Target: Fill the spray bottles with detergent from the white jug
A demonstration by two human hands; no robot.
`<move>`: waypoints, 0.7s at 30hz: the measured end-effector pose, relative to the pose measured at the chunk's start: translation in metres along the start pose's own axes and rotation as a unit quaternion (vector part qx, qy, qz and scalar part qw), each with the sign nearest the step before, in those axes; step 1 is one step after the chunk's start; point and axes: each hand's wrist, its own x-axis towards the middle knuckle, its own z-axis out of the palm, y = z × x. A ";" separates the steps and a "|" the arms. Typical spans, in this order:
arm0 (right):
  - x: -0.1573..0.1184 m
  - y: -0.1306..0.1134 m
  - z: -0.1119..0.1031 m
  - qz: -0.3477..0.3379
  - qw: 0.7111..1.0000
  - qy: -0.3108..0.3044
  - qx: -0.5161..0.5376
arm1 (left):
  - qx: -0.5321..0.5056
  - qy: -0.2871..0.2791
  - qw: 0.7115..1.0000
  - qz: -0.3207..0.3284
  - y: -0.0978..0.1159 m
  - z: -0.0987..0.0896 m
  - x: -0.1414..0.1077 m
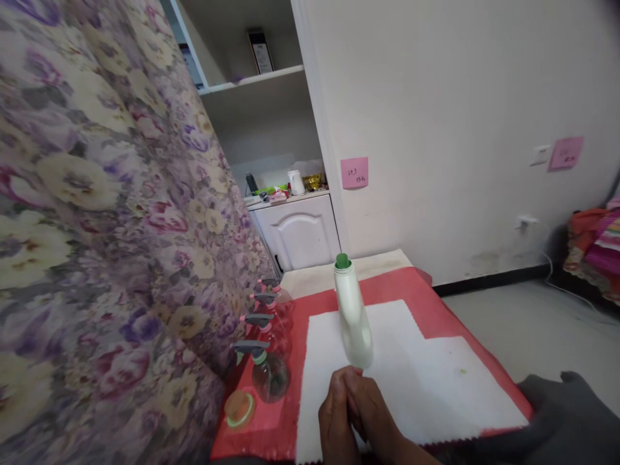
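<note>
My left hand [334, 416] and my right hand [371, 403] are clasped together at the near side of the table, fingers closed and pressed against each other. No object shows between them. Just beyond the fingertips stands a pale green-white plastic bottle [352, 316], its neck open and a green piece [342, 260] showing in the mouth. The bottle is upright on a white cloth [402, 368], apart from my hands as far as I can see.
Several clear spray bottles with grey trigger heads, the nearest a round one [271, 378], line the table's left side. Nearer lies a round orange-and-green lid-like thing [239, 408]. A red cover [261, 429] lies under the white cloth. A floral curtain [145, 226] hangs close on the left.
</note>
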 end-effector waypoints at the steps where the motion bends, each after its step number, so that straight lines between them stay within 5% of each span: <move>1: 0.000 0.000 0.000 0.002 1.000 0.001 -0.002 | 0.004 0.000 1.000 -0.004 0.001 0.000 0.000; 21: -0.002 0.017 -0.001 0.037 0.997 0.049 -0.047 | 0.045 0.051 0.997 0.022 0.002 0.004 -0.002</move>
